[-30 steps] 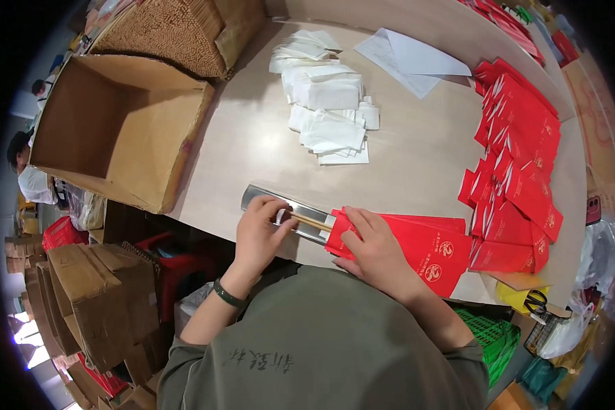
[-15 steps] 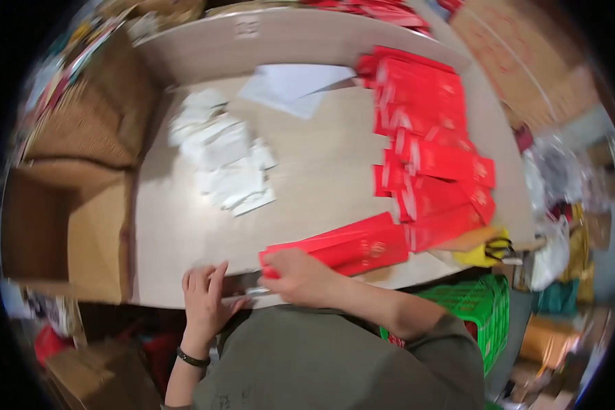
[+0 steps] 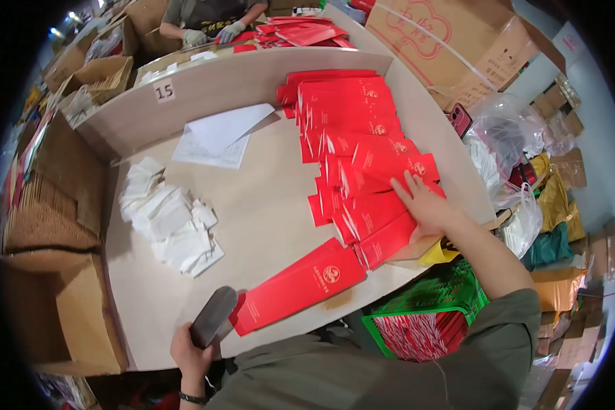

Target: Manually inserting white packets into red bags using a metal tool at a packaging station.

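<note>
A pale wood-look table (image 3: 266, 205) with a curved front edge is seen from above; a raised divider board (image 3: 239, 82) runs along its far side, w/ a small numbered tag stuck on it. A flat grey metal tool (image 3: 213, 316) is clamped in the left hand (image 3: 191, 352) at the near table edge, its tip resting by the end of a long red box (image 3: 301, 287) that lies flat near the front. The right hand (image 3: 427, 205) is laid flat, fingers spread, on the spread of red flat cartons (image 3: 362, 157) covering the table's right side; nothing is gripped by it. A heap of white folded inserts (image 3: 171, 222) is piled at centre-left, and white paper sheets (image 3: 219, 133) are set near the divider. Open cardboard boxes (image 3: 55, 225) are stacked to the left, a large carton (image 3: 451, 41) and plastic bags (image 3: 512, 164) to the right, a green crate (image 3: 430, 307) below the table edge. Beyond the divider, another person's gloved hands (image 3: 212, 34) are seen at a further table w/ more red cartons.
</note>
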`<state>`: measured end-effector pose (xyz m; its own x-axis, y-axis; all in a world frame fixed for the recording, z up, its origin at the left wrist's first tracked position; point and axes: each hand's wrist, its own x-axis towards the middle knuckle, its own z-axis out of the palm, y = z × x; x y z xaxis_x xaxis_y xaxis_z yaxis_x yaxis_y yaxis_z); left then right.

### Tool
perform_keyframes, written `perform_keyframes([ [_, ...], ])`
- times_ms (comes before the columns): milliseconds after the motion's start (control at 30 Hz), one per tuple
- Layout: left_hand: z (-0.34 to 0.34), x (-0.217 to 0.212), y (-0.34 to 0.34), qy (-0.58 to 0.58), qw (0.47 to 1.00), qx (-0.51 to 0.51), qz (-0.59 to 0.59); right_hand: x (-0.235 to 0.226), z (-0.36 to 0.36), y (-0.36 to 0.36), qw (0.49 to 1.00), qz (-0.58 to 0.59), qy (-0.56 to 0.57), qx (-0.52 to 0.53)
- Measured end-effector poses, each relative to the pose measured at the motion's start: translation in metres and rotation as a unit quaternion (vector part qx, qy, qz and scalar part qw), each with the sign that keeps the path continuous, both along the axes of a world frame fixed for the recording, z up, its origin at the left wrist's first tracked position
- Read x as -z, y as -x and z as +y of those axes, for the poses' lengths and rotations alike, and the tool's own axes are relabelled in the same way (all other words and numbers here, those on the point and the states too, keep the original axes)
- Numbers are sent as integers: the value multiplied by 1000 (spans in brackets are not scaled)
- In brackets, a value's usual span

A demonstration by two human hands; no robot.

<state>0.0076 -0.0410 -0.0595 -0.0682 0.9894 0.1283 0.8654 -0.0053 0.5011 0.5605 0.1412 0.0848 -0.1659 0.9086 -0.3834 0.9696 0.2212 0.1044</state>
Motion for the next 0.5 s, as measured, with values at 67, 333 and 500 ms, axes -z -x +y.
perform_keyframes([
  [67, 2, -7, -7, -13, 1000, 1, 5, 11, 6, 1, 996, -41, 78, 23],
  [333, -8, 8, -2, -26, 1000, 1, 16, 17, 154, 11, 999, -17, -20, -35],
  [500, -8, 9, -2, -21, 999, -13, -20, 21, 187, 17, 990, -8, -137, -37],
])
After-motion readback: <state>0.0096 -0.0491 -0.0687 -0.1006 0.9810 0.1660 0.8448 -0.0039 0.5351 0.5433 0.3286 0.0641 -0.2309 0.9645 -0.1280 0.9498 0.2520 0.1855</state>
